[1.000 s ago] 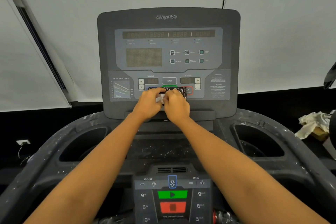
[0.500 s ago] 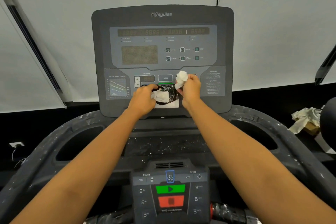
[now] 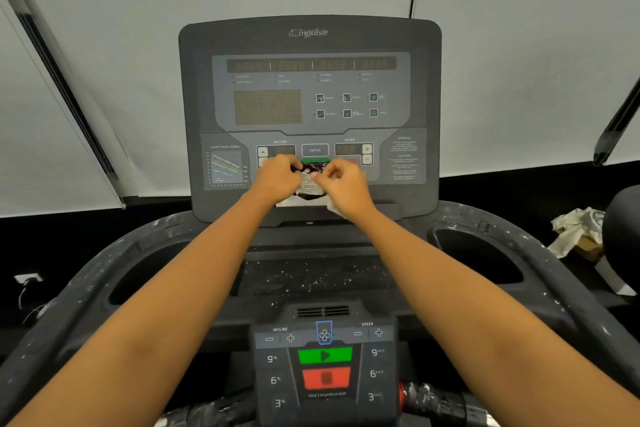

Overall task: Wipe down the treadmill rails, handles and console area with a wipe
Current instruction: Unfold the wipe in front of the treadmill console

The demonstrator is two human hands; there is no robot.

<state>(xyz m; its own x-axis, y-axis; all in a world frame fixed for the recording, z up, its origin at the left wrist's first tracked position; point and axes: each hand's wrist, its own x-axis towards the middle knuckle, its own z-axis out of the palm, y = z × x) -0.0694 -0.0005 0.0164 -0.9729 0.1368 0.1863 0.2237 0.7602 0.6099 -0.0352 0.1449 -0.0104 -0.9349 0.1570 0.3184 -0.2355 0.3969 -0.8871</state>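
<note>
The left hand (image 3: 278,178) and right hand (image 3: 344,184) pinched a wipe packet (image 3: 309,184) before the console (image 3: 308,45), with a wipe (image 3: 335,209) tucked under the right. Wiping seemed not yet begun; next, probably, free a hand and rub the console.

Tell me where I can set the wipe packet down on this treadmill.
Look bare: the left recess, the right recess, and the speckled tray between them, below the console. Crowded: the console's button row, where left hand and right hand grip the packet.

Treadmill lettering
Upper console (image 3: 310,87) reads "impulse", "INCLINE", "ENTER", "SPEED"; lower keypad (image 3: 325,366) shows "INCLINE", "SPEED", 9, 6, 3.
</note>
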